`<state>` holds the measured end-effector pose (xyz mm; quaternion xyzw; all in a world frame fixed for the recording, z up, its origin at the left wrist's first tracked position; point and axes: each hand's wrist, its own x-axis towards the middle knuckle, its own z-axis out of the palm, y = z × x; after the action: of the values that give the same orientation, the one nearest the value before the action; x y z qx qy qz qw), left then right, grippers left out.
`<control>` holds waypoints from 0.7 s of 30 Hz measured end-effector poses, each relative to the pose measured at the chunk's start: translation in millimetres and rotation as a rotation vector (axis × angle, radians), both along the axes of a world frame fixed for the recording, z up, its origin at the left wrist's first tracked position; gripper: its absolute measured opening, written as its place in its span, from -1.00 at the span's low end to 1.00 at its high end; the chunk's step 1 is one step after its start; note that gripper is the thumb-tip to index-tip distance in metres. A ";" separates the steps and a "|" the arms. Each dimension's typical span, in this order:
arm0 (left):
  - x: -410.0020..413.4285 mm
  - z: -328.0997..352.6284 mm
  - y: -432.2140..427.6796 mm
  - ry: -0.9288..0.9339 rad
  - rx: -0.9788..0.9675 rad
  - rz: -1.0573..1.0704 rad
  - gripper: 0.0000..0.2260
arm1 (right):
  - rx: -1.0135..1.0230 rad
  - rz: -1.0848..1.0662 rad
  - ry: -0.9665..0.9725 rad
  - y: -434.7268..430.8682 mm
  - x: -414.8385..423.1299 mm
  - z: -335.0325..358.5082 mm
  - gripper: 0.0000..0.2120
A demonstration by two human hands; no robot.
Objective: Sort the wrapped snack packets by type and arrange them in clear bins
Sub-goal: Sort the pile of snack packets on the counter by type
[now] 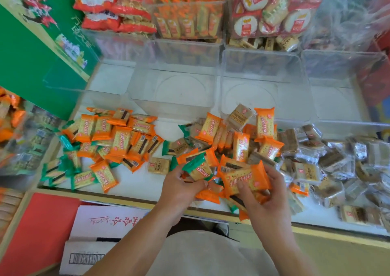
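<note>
Head camera: our left hand (179, 188) pinches a green-ended packet (198, 169), our right hand (270, 197) curls round stacked orange packets (244, 180) over the pile (209, 129), and we could spill them back before the clear bins (173, 107).

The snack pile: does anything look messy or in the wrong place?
Yes. Orange-wrapped cracker packets, green-wrapped packets and clear-wrapped brown wafer packets lie jumbled together, loose on the white counter, while the two clear plastic bins just behind them stand empty.

A snack shop: clear bins (261, 81) line a display counter (147, 183) (upper ones stocked with wrapped packets (185, 24)).
</note>
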<state>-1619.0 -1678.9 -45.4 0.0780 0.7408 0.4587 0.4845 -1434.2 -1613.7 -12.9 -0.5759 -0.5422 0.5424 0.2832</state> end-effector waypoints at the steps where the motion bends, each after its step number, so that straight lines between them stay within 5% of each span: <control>1: -12.0 3.3 -4.6 -0.003 0.010 0.019 -0.65 | -0.003 0.021 0.013 3.7 -15.1 2.9 -0.52; 21: -320.0 22.9 -91.9 0.290 -0.099 0.525 -0.69 | -0.028 0.542 -0.028 -16.5 -341.6 -17.4 -0.53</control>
<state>-1939.0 -1770.8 -22.5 -0.0754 0.8184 0.5157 0.2418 -1775.7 -1630.3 -30.2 -0.4209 -0.6729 0.5979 0.1124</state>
